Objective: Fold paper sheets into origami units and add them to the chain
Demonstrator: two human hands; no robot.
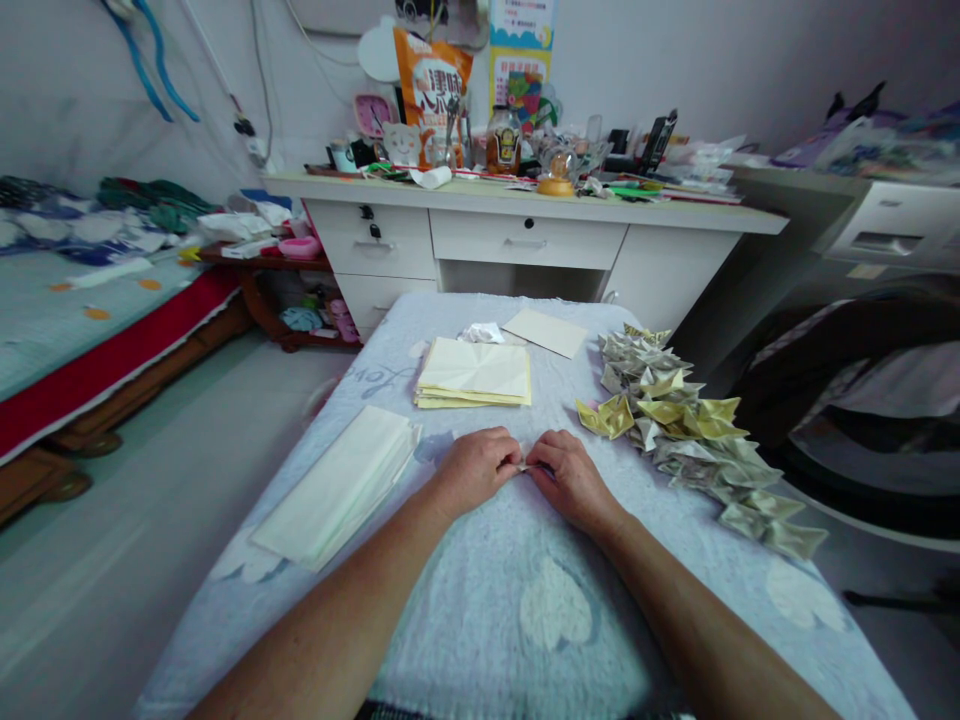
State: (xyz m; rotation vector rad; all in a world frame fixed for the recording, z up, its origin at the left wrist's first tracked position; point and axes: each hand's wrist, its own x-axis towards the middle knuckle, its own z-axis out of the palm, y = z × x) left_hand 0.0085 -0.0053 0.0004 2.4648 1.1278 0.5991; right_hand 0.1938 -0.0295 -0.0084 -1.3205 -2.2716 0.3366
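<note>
My left hand (480,468) and my right hand (574,480) meet over the middle of the cloth-covered table, fingers pinched together. Between the fingertips shows a bit of a small folded piece of paper (524,467), mostly hidden by the fingers. Just beyond the hands lies a stack of cream and yellow paper sheets (474,370). Left of my left hand rests a bundle of long, pale folded papers (337,485). To the right of my right hand, folded paper ingots (697,450) in grey and yellow lie in a long heap.
A flat cream sheet (546,332) and a crumpled white paper (482,333) lie at the table's far end. Behind stands a white desk (525,225) crowded with a honey jar (503,140) and other items. A bed (112,310) is on the left, a washing machine (885,240) on the right.
</note>
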